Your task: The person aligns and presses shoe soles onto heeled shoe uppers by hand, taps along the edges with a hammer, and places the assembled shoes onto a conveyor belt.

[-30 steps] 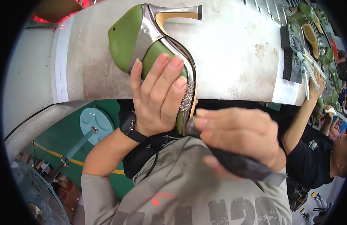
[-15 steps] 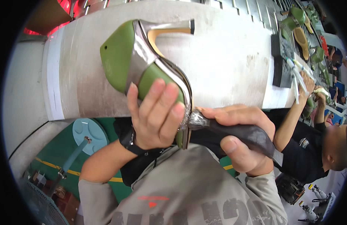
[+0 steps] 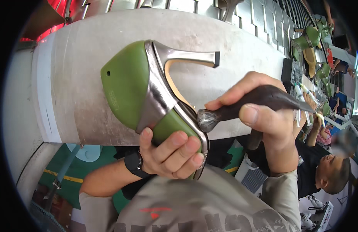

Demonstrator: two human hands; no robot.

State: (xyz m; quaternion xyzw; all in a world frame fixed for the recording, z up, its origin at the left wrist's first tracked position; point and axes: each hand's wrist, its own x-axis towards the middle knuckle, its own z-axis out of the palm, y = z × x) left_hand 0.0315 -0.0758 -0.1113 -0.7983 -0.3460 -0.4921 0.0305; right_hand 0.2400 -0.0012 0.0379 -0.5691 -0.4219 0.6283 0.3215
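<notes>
A high-heeled shoe in shiny metallic grey is pulled over a green shoe last, with its heel pointing right. My left hand is closed round the forepart from below, its fingers wrapped over the green side. My right hand grips a dark shoemaker's hammer by its head, with the handle hanging below the palm. The hammer's round, worn face lies at the sole edge near the arch; whether it touches I cannot tell. A glittery strip near the toe is partly behind my left fingers.
A pale workbench lies under the shoe. Beyond it runs a metal slat conveyor. At right are a dark block, several syringes and green lasts. A co-worker sits close on the right. A blue-green stool stands lower left.
The shoe and my left hand have come nearer to me and slightly right. My right hand has risen, and the hammer face has shifted from the glittery strip near the toe to the arch.
</notes>
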